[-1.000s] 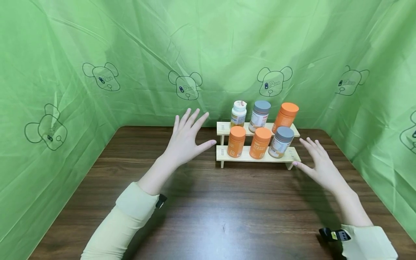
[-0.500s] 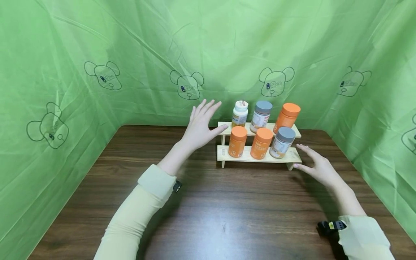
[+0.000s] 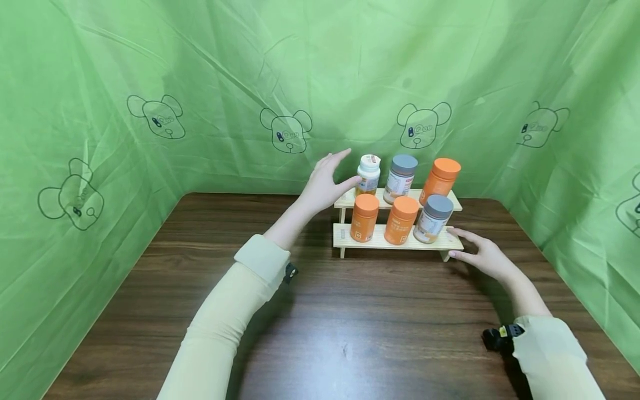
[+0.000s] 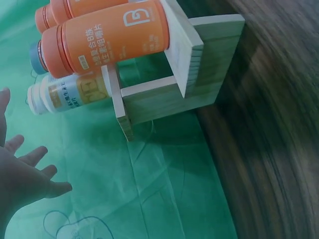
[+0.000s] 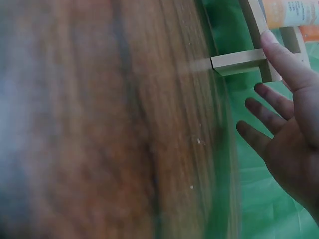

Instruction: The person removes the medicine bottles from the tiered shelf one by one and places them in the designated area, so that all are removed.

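In front of the rack [image 3: 345, 237], a dark table [image 3: 325, 322] is spreading. At the rack's right end, the right hand [image 3: 486, 257] is hovering, fingers loosely parted, gripping nothing; thumb contact, cannot tell. On the rack's front step two orange jars [image 3: 363, 223] and a grey-lidded jar [image 3: 428, 225] are standing; the leftmost is showing a "B" logo and "咀嚼片". Beside the rack's back left, the left hand [image 3: 324, 186] is spreading wide, holding nothing, thumb near the white bottle [image 3: 370, 171]. Along the rack's back step, that bottle, another grey-lidded jar [image 3: 398, 182] and a third orange jar [image 3: 439, 180] are standing lidded, contents hidden. Behind the rack, a green curtain [image 3: 220, 66] is hanging.

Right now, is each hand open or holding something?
Left hand: open, empty, beside the white bottle.
Right hand: open, at the right end of the wooden rack; contact can't be told.
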### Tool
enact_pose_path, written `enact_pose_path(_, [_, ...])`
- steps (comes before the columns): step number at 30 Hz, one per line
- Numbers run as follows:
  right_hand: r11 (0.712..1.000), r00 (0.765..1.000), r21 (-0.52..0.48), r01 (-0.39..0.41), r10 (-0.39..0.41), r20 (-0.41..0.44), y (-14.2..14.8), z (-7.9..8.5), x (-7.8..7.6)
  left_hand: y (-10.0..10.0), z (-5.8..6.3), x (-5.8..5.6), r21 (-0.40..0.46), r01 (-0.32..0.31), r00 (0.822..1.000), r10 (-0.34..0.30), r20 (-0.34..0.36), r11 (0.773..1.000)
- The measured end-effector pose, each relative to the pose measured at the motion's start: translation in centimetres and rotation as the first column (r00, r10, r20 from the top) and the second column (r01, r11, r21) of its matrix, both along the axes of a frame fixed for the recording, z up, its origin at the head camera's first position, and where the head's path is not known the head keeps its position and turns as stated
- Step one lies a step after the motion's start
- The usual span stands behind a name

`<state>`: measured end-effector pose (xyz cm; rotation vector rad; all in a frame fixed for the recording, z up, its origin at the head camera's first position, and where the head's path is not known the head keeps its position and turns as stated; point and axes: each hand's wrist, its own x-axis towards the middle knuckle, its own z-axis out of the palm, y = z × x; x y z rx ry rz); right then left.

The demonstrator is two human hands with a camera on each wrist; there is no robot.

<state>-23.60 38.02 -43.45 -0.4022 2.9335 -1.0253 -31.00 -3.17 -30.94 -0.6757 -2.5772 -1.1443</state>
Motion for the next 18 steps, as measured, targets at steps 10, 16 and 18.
enact_pose_path(10, [0.996, 0.999, -0.091, 0.016, -0.011, 0.05, 0.7, -0.5, -1.0, 2.1, 0.1, -1.8, 0.061, 0.036, 0.995, -0.041, 0.094, 0.998])
enact_pose_path(16, [0.992, 0.998, -0.117, 0.041, -0.034, 0.06, 0.9, -0.7, -1.4, 3.1, 0.0, -2.3, 0.085, 0.043, 0.993, -0.052, 0.107, 0.995])
enact_pose_path(18, [0.992, 0.997, -0.116, 0.045, -0.038, 0.064, 1.1, -0.8, -1.4, 3.4, -0.1, -2.5, 0.096, 0.046, 0.993, -0.056, 0.103, 0.994])
